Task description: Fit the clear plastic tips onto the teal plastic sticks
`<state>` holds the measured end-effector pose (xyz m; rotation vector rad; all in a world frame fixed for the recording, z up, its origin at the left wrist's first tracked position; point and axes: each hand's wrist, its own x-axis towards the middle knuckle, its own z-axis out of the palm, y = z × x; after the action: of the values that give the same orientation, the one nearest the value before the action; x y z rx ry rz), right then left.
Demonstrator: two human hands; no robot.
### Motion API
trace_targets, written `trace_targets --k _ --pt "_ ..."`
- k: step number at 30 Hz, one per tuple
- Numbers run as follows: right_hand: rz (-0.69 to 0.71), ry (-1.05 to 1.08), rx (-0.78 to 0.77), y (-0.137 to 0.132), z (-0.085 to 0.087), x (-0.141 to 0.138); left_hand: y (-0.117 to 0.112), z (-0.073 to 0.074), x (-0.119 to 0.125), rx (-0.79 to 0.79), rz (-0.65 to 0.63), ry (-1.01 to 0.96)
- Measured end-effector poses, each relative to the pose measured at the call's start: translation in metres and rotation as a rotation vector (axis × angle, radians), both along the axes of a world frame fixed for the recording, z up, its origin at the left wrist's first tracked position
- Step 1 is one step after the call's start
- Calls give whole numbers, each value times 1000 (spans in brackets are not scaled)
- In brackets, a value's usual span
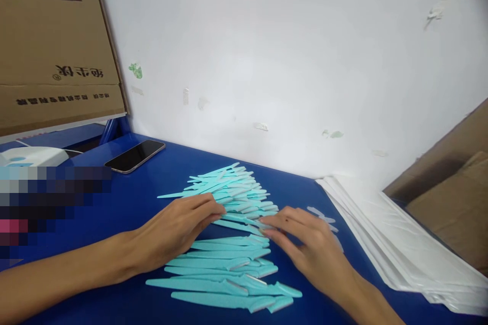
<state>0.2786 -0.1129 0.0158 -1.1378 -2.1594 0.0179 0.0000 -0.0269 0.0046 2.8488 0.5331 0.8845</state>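
Note:
Many turquoise eyebrow razors lie on the blue table, in a heap (229, 183) toward the wall and a looser row (213, 284) nearer to me. Between these groups, my left hand (186, 223) has its fingers closed at the handle end of a razor (240, 220). My right hand (305, 236) pinches the blade end of that razor between thumb and fingers. Another razor (236, 226) lies just below it, close to the right thumb. Small translucent plastic pieces (322, 215) lie behind my right hand, partly hidden by it.
A phone (135, 156) lies at the back left, near a white device (34, 156). White flat bags or sheets (396, 244) are stacked at the right. Cardboard boxes stand at the left (57, 35) and right (450, 203). The white wall (267, 61) bounds the table's back.

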Motion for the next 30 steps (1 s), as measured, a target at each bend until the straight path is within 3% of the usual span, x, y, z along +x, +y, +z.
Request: trace_targets --k 5,9,13,18,22,25,30 --pt "59 -6 121 -4 -7 -16 -14 -4 5 39 4 -43" --pt "25 -64 193 -6 -2 -17 -14 -2 3 63 16 -55" --pt "-146 -220 216 -1 7 -2 4 0 -3 52 137 -28" --pt "-426 -245 195 8 10 33 30 0 -11 25 301 75" --pt "-619 -484 90 16 9 64 37 -6 -13 -7 299 149" --pt "-678 -712 -58 19 10 81 36 -9 -13 -21 303 160" --pt "-762 -825 -190 14 16 92 25 1 -10 -4 248 109"
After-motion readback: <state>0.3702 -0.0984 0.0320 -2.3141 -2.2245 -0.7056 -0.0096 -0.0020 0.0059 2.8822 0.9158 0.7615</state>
